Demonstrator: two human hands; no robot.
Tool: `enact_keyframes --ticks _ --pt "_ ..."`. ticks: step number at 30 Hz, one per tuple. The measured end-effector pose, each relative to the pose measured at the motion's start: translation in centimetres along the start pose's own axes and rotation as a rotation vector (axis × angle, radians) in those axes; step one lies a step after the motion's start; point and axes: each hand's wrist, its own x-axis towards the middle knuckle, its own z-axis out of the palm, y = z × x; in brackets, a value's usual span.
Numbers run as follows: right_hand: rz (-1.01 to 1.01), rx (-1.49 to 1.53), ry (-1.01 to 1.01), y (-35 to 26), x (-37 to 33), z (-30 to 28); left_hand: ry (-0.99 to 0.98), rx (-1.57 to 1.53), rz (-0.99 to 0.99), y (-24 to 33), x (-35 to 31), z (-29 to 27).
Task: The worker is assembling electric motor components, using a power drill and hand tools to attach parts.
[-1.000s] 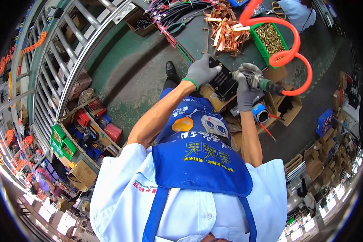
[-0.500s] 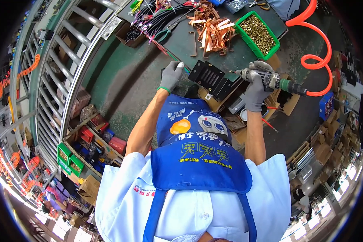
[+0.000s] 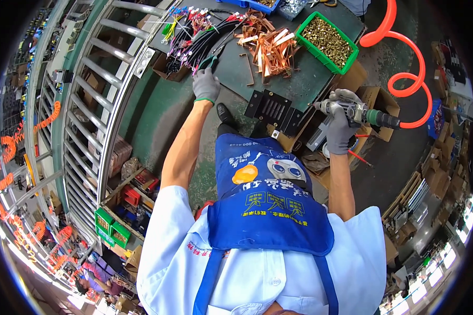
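Observation:
My right hand, in a grey glove, is wrapped round a pneumatic screwdriver. The tool lies level, its tip pointing left and a coiled red air hose running from its back end. Just left of the tip sits a black slotted metal bracket at the table's near edge. My left hand, gloved too, reaches to the table edge by green-handled pliers. Its fingers stretch forward with the tips partly hidden; whether they touch the handles I cannot tell. Behind the pliers lies a bundle of black cables.
Copper strips are heaped on the dark green table, beside a green bin of brass fasteners. A roller conveyor runs along the left. Cardboard boxes stand right of the table, and a blue tray lies at the far edge.
My left hand has moved forward and left, away from the bracket, up to the pliers. My right hand still holds the screwdriver near the bracket. The whole view has shifted slightly.

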Motion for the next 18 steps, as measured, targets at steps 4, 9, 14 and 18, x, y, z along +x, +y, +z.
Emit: enact_keyframes --ticks 4,9,14,18 --pt "0.011 -0.007 0.043 -0.1 0.1 -0.4 -0.061 0.057 0.029 0.5 3.3 0.2" --pt "0.045 0.002 0.049 -0.5 0.0 -0.6 -0.127 0.185 0.088 0.7 5.8 1.0" --pt "0.074 0.010 0.075 -0.2 0.5 -0.4 -0.266 0.216 -0.052 0.4 6.4 1.9" --pt "0.082 -0.050 0.060 0.3 0.9 -0.9 -0.252 0.168 0.030 0.8 5.3 1.5"
